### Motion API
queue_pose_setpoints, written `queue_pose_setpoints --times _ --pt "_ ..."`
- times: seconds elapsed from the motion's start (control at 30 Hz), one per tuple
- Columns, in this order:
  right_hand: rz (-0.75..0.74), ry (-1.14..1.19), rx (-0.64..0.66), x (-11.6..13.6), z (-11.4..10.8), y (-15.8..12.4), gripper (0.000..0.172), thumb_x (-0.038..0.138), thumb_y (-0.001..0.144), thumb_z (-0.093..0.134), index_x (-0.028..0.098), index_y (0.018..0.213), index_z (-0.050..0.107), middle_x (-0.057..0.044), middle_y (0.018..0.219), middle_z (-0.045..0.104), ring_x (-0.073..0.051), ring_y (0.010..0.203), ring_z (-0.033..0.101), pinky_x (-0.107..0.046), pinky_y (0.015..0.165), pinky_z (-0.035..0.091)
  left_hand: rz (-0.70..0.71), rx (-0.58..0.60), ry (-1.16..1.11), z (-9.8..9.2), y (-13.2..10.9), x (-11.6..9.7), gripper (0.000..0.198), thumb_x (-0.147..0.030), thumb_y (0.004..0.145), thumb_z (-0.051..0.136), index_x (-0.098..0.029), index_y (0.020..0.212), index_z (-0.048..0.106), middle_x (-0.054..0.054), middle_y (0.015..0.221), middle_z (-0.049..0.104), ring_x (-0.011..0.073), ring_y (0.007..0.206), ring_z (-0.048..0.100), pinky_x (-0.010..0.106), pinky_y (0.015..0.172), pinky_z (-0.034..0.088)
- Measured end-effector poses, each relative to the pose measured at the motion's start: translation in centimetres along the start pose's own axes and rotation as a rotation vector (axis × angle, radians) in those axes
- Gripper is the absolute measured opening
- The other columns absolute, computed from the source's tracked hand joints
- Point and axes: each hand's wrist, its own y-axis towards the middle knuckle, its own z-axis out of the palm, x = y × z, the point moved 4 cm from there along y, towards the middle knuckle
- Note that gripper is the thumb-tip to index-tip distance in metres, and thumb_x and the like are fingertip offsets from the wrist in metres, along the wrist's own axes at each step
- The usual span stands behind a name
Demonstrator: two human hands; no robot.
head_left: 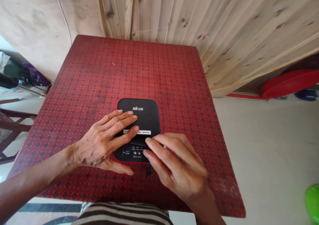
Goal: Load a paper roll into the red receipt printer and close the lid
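A flat black device [147, 118] with rounded corners, a red rim, white lettering and a white label strip lies on the red patterned table [139, 65]. My left hand [109, 138] rests palm down across its left side, fingers stretched over the black surface and thumb on the table near the lower edge. At the device's lower right, my right hand [176, 162] pinches the edge of a dark flap [138, 140], which looks slightly raised. Below the flap, a panel with small printed marks and round controls shows. A short dark piece [149, 171] sticks out under the device's lower edge.
Wooden plank wall [174, 15] stands behind the table. A white cable [62, 12] hangs at the back left. Wooden chair parts [15, 125] and a metal pole [30, 90] are at the left. A red object [289, 83] and a green object [312, 200] are at the right.
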Motion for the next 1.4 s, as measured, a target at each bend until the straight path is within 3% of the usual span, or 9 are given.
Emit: queue_pose_setpoints --times 0.1,0.2,0.3,0.4,0.53,1.1,1.4 --pt "0.098 0.014 -0.101 -2.4 -0.8 -0.3 0.024 0.013 0.096 0.07 0.025 0.117 0.074 -0.007 0.103 0.077 -0.022 0.092 0.072 -0.04 0.083 0.061 0.008 0.014 0.01 0.2 -0.2 0.1 0.092 -0.078 0.084 0.071 -0.013 0.147 0.055 0.023 0.147 0.064 0.037 0.143 0.06 0.055 0.121 0.049" --pt "0.317 0.024 -0.181 -6.7 -0.6 -1.7 0.016 0.022 0.102 0.063 0.027 0.107 0.077 -0.005 0.101 0.078 -0.022 0.09 0.074 -0.039 0.08 0.06 -0.069 -0.02 -0.016 0.5 -1.3 -0.3 0.088 -0.075 0.086 0.071 -0.018 0.151 0.052 0.022 0.151 0.059 0.0379 0.146 0.055 0.058 0.122 0.048" --pt "0.5 0.057 -0.16 -10.4 1.2 -3.6 0.023 0.033 0.106 0.057 0.024 0.102 0.078 -0.005 0.094 0.078 -0.022 0.086 0.074 -0.037 0.077 0.059 -0.242 -0.198 -0.024 0.7 -3.3 -1.6 0.083 -0.07 0.088 0.073 -0.02 0.151 0.052 0.021 0.151 0.057 0.0387 0.142 0.057 0.06 0.115 0.054" --pt "0.56 0.082 -0.098 -12.2 3.0 -4.7 0.023 0.036 0.105 0.06 0.022 0.106 0.078 -0.005 0.094 0.078 -0.02 0.081 0.072 -0.034 0.074 0.056 -0.382 -0.347 0.05 1.2 -5.4 -3.2 0.063 -0.051 0.093 0.076 -0.023 0.146 0.055 0.016 0.137 0.065 0.0297 0.127 0.067 0.046 0.101 0.063" --pt "0.577 0.089 -0.085 -12.5 3.8 -4.8 0.02 0.035 0.104 0.062 0.022 0.106 0.078 -0.005 0.095 0.078 -0.019 0.077 0.069 -0.033 0.074 0.053 -0.373 -0.405 0.096 2.4 -6.6 -4.2 0.044 -0.043 0.1 0.068 -0.02 0.136 0.059 0.016 0.129 0.069 0.0264 0.116 0.072 0.041 0.088 0.065" --pt "0.576 0.064 -0.09 -12.7 3.8 -5.0 0.018 0.032 0.103 0.064 0.021 0.106 0.079 -0.003 0.089 0.076 -0.017 0.07 0.065 -0.031 0.069 0.052 -0.411 -0.491 -0.087 3.0 -6.3 -3.4 0.036 -0.04 0.099 0.071 -0.016 0.124 0.063 0.017 0.126 0.067 0.0221 0.105 0.07 0.031 0.075 0.064" --pt "0.592 0.092 -0.097 -12.7 3.7 -4.9 0.019 0.032 0.103 0.064 0.021 0.105 0.078 -0.004 0.09 0.077 -0.017 0.071 0.067 -0.031 0.068 0.053 -0.458 -0.506 -0.148 3.1 -6.5 -3.0 0.037 -0.047 0.095 0.075 -0.018 0.117 0.066 0.017 0.129 0.067 0.026 0.111 0.071 0.041 0.081 0.066"
